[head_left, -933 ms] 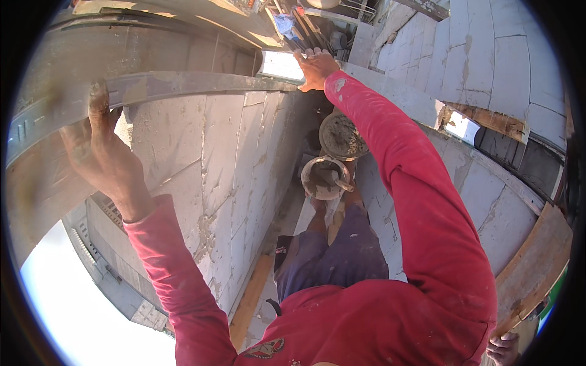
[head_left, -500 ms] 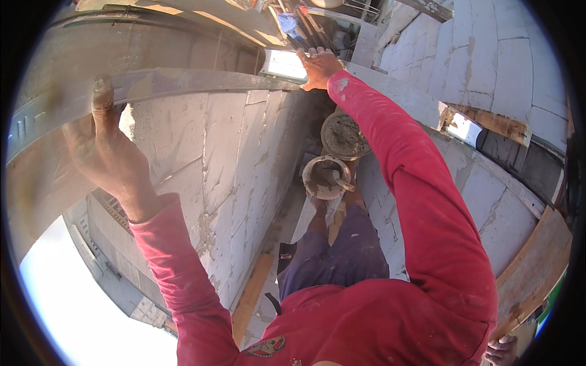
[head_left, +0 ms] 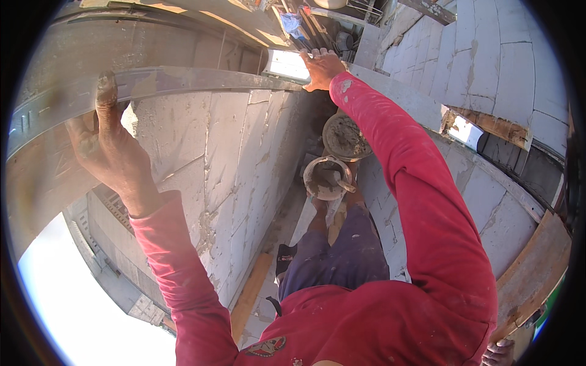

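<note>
A long grey metal straightedge (head_left: pixel 183 79) spans the top of the block wall (head_left: pixel 226 158) from the far left to the middle. My left hand (head_left: pixel 113 149) grips it near its left end, thumb up across its face and fingers partly hidden behind. At the other end my right hand (head_left: pixel 322 68) is closed around the bar's tip, fingers bent over the far side; its exact grip is partly hidden. Below my right arm stands a bucket of grey mortar (head_left: pixel 346 135). Nearer me is a smaller pail (head_left: pixel 318 188) with a trowel (head_left: pixel 345 184) lying in it.
White block walls rise on both sides of a narrow gap where my legs stand. A wooden plank (head_left: pixel 251 296) lies along the left wall's foot. A wooden board (head_left: pixel 537 268) leans at the right, with another person's hand (head_left: pixel 499 352) below it. Sticks and a blue bag (head_left: pixel 292 24) lie far off.
The view has shifted slightly. My left hand and the straightedge's left part sit marginally higher; both hands keep their places on the bar.
</note>
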{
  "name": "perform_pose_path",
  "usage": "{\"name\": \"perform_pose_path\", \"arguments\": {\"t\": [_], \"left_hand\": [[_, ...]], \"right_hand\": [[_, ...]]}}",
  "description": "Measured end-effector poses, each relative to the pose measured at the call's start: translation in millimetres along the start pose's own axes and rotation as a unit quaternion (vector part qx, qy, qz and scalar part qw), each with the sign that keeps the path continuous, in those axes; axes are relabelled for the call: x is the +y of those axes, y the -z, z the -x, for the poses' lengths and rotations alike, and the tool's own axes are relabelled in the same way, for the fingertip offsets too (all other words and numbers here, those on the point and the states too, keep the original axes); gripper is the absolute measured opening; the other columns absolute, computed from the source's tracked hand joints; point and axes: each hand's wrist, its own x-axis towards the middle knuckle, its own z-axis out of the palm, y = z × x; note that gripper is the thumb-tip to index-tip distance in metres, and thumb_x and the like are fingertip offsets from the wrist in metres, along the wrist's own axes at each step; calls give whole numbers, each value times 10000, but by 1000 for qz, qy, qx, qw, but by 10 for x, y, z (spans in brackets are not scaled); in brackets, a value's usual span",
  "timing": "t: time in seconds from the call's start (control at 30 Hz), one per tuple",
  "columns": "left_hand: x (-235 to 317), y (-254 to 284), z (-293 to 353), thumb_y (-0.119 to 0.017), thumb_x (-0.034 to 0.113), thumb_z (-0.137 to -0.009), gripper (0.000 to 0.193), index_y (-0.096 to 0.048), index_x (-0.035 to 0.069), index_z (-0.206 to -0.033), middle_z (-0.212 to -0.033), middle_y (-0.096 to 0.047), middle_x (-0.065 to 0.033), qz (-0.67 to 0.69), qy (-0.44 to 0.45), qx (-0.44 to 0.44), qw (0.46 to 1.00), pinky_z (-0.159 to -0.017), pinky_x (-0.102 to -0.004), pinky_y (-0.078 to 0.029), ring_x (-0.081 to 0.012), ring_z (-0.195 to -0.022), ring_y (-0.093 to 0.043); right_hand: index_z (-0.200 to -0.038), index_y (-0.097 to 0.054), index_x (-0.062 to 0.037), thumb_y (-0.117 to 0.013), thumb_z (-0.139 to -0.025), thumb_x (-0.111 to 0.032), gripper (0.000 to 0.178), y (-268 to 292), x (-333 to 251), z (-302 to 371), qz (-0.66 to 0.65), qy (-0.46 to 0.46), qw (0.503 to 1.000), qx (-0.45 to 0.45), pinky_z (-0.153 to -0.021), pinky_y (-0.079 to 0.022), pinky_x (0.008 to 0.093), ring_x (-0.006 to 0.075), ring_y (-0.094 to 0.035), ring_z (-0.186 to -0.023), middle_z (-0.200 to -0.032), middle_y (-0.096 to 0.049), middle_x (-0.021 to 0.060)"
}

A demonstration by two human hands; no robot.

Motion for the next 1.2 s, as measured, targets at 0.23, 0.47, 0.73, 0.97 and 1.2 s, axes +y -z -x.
{"name": "perform_pose_path", "arguments": {"t": [0.23, 0.47, 0.73, 0.97, 1.2], "left_hand": [[-62, 23, -15, -752, 312, -944, 490, -634, -33, -1272, -1180, -682, -172, 3, 3, -8, 1000, -967, -353, -589, -231, -1109, -688], [-48, 18, -27, -713, 315, -975, 475, -640, -38, -1284, -1204, -687, -176, -8, -2, -8, 1000, -949, -329, -586, -215, -1112, -689], [-53, 22, -26, -680, 297, -999, 437, -644, -31, -1286, -1211, -687, -162, -22, -9, -17, 1000, -939, -314, -579, -218, -1107, -689], [-42, 4, -37, -694, 267, -996, 408, -639, -26, -1275, -1156, -690, -135, -8, -2, -10, 1000, -928, -309, -578, -193, -1057, -692], [-58, 19, -35, -709, 280, -991, 412, -638, -20, -1264, -1132, -694, -121, -24, -10, -7, 1000, -884, -310, -589, -186, -1029, -691]], "right_hand": [[-1467, -412, -10, -875, -641, -564, 1098, -4, 15, -10, -1, -2, 1000, -13, -927, -501, 461, 373, -640, -1114, -1226, -682, 235], [-1481, -410, -17, -876, -641, -554, 1100, -20, 8, -1, 6, -6, 1000, -6, -950, -506, 457, 372, -624, -1151, -1236, -652, 221], [-1452, -431, -23, -889, -625, -541, 1078, 25, -5, 12, 4, -8, 1000, -5, -927, -516, 443, 363, -629, -1127, -1204, -649, 203], [-1434, -440, -19, -888, -624, -530, 1057, 30, -6, 17, 4, -8, 1000, -1, -917, -514, 440, 357, -632, -1113, -1193, -653, 205], [-1425, -443, -17, -878, -628, -530, 1042, 63, 4, 21, -10, 2, 1000, -10, -930, -502, 452, 355, -624, -1121, -1198, -654, 199]]}}
